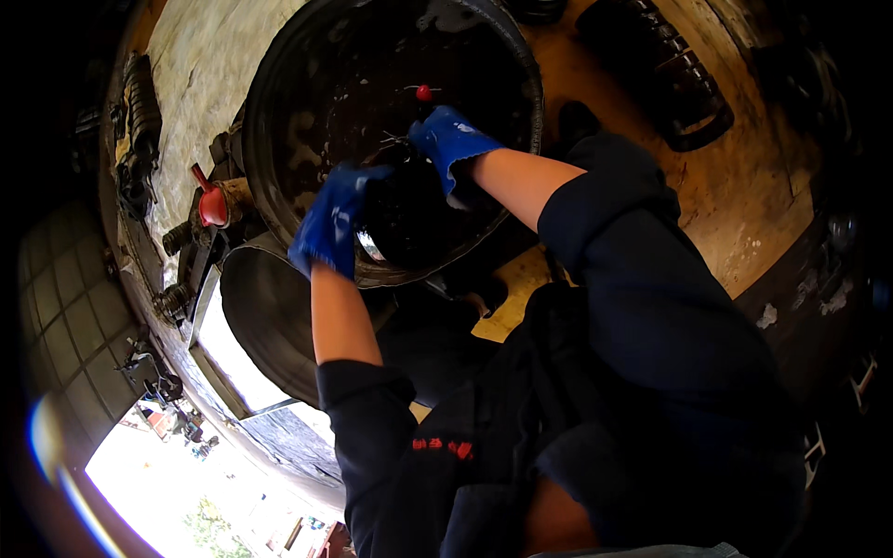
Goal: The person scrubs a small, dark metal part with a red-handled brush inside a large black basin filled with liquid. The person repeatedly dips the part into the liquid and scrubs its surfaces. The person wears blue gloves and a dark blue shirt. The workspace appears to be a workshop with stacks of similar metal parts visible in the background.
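Note:
A wide, round black basin [535, 79] with a thick rim lies under both hands, its inside dark, wet and shiny. My right hand [453, 139], in a blue glove, reaches over the middle of it with fingers curled in; what they grip is hidden. By its fingertips are thin, pale wire-like strands [394, 141]. My left hand [333, 221], also blue-gloved, is over the near left part of the basin, its fingers smeared by motion. Just beyond my right hand a small red round thing [424, 93] sits in the basin. Beside my left wrist shows a bright, shiny patch [370, 245].
A red scoop-like thing with a handle [212, 203] rests left of the basin. Below that stands a large dark round tub [265, 316]. Ribbed dark cylindrical parts [141, 112] lie at far left, and a big ribbed black container [665, 74] on the brown floor at right.

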A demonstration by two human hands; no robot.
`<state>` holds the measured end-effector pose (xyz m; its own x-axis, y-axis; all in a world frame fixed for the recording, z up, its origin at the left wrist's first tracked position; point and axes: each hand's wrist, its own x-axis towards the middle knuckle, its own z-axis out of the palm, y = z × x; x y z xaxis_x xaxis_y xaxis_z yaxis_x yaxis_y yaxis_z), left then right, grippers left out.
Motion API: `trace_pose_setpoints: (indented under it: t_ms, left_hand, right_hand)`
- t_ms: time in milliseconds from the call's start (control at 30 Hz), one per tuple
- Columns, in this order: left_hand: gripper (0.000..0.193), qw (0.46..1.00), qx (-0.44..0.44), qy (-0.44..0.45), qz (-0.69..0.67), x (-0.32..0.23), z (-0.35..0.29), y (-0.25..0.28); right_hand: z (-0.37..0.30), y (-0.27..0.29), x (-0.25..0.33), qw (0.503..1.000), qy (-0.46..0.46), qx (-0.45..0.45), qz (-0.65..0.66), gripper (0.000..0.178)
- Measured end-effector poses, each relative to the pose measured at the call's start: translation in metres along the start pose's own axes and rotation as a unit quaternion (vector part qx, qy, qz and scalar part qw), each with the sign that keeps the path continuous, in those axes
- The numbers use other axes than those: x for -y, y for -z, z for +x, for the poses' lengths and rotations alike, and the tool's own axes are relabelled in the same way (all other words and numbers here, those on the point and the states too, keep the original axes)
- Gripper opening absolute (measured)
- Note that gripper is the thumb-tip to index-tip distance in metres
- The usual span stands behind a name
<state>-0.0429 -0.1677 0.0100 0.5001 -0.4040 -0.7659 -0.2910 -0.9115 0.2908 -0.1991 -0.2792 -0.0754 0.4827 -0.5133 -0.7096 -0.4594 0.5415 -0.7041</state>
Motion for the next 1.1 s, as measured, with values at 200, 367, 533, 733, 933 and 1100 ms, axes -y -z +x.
trace_pose_setpoints:
  t_ms: [200,367,533,733,933,1100]
  left_hand:
    - [0.043,0.961,-0.087,-0.138,0.223,-0.011,0.023,0.006]
    - [0.035,0.993,-0.031,-0.098,0.063,0.000,0.009,-0.007]
    - [0.062,0.881,-0.024,-0.212,-0.423,0.039,-0.054,-0.045]
    - [0.049,0.840,-0.150,-0.209,-0.479,0.115,-0.014,-0.086]
    - [0.045,0.872,-0.112,-0.214,-0.425,0.109,-0.008,-0.087]
    - [0.059,0.873,-0.169,-0.212,-0.406,0.127,0.005,-0.079]
  right_hand:
    - [-0.023,0.014,0.026,0.992,0.027,0.018,0.124,0.027]
    - [-0.024,0.029,0.048,0.978,0.198,0.049,0.047,0.025]
    - [-0.057,0.029,0.082,0.973,0.219,0.070,-0.020,0.032]
    - [-0.083,-0.017,0.068,0.818,0.450,0.218,-0.284,0.028]
    - [-0.057,0.002,0.076,0.892,0.318,0.202,-0.249,0.031]
    - [0.005,0.009,0.066,0.949,0.234,-0.024,-0.209,0.035]
